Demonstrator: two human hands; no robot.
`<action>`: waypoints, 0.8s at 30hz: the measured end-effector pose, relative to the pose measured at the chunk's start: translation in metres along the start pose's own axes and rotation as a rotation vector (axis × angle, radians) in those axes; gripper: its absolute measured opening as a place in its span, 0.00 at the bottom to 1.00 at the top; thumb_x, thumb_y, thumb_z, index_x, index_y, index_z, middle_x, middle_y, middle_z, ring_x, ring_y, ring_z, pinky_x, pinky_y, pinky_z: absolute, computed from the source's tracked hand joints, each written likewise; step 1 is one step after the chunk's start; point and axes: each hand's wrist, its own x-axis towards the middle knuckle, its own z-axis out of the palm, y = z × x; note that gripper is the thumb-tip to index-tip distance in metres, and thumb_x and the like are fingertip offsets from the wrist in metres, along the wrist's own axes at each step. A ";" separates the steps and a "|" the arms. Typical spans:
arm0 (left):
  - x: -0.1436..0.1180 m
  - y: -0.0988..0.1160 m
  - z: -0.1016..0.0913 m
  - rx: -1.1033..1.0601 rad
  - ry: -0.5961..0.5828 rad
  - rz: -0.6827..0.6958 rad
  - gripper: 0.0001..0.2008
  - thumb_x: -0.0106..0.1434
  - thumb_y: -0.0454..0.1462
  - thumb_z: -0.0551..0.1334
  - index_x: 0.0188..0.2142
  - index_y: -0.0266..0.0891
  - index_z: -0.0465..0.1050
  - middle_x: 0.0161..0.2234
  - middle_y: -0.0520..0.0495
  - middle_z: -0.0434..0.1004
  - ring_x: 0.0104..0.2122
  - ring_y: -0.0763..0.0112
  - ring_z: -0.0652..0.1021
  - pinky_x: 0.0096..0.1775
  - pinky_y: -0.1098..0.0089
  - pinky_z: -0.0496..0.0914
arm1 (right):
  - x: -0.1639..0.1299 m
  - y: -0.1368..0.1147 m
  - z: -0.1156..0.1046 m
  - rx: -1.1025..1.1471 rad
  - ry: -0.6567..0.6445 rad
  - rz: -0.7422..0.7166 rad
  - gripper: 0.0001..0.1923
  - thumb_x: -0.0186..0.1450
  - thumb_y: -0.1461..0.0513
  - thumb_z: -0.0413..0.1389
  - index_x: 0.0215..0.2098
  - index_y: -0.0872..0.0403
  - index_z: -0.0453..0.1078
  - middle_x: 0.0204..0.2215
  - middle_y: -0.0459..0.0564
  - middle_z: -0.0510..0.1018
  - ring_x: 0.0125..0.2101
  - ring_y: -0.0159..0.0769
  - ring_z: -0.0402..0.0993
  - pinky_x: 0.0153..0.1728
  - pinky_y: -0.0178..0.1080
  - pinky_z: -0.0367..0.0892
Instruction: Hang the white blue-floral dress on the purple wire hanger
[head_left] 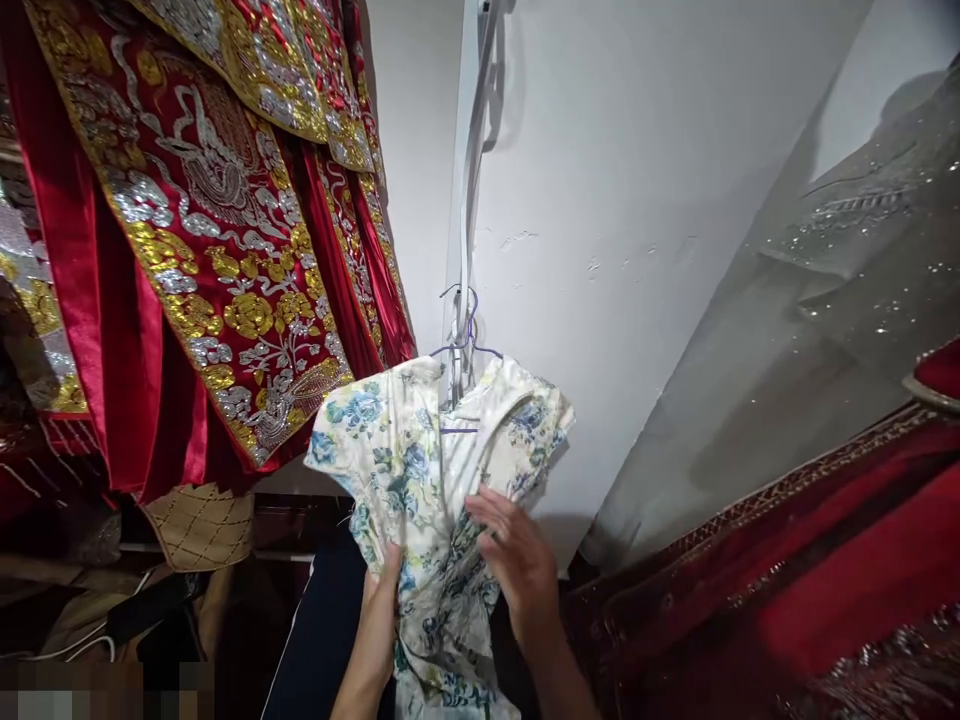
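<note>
A white dress with a blue and green floral print (pixel 420 470) hangs in front of me on a thin purple wire hanger (pixel 471 340). It has short sleeves and a V-shaped overlapping neckline. My left hand (pixel 379 600) grips its left side, thumb on the front, the other fingers hidden behind the cloth. At the right edge of the neckline is my right hand (pixel 517 560), fingers stretched out and at or just over the fabric; whether they press on it I cannot tell. The lower part of the dress runs out of the bottom of the view.
A red garment with gold and silver embroidery (pixel 247 310) hangs at the left. A white upright strip (pixel 472 130) runs along the pale wall (pixel 600 200). Sparkly sheer fabric (pixel 862 270) and dark red cloth (pixel 847 600) fill the right. A black object with white cables (pixel 150 605) lies lower left.
</note>
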 end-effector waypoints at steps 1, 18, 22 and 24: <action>-0.006 0.003 0.002 -0.012 0.001 -0.004 0.42 0.60 0.56 0.65 0.67 0.43 0.56 0.65 0.38 0.64 0.66 0.51 0.62 0.65 0.56 0.59 | -0.011 0.013 0.009 0.016 0.100 0.096 0.17 0.66 0.52 0.59 0.50 0.50 0.72 0.45 0.54 0.79 0.46 0.45 0.76 0.48 0.45 0.70; -0.037 0.037 0.001 -0.015 -0.075 -0.007 0.40 0.55 0.47 0.72 0.65 0.44 0.62 0.62 0.39 0.69 0.63 0.49 0.68 0.62 0.54 0.63 | -0.025 0.030 0.020 0.052 -0.212 0.310 0.23 0.69 0.44 0.51 0.28 0.53 0.63 0.21 0.43 0.66 0.23 0.31 0.64 0.26 0.34 0.60; -0.040 0.040 0.000 -0.018 -0.112 -0.030 0.40 0.55 0.47 0.72 0.65 0.43 0.63 0.61 0.38 0.70 0.61 0.49 0.70 0.62 0.54 0.64 | -0.026 0.025 0.021 0.041 -0.142 0.322 0.20 0.68 0.45 0.53 0.32 0.52 0.64 0.22 0.42 0.68 0.22 0.30 0.63 0.25 0.34 0.59; -0.039 0.041 0.000 -0.017 -0.161 -0.026 0.39 0.55 0.47 0.72 0.64 0.42 0.64 0.60 0.37 0.71 0.60 0.49 0.71 0.61 0.54 0.65 | -0.027 0.023 0.021 0.059 -0.150 0.328 0.19 0.69 0.45 0.53 0.33 0.52 0.63 0.22 0.42 0.67 0.23 0.30 0.62 0.25 0.34 0.59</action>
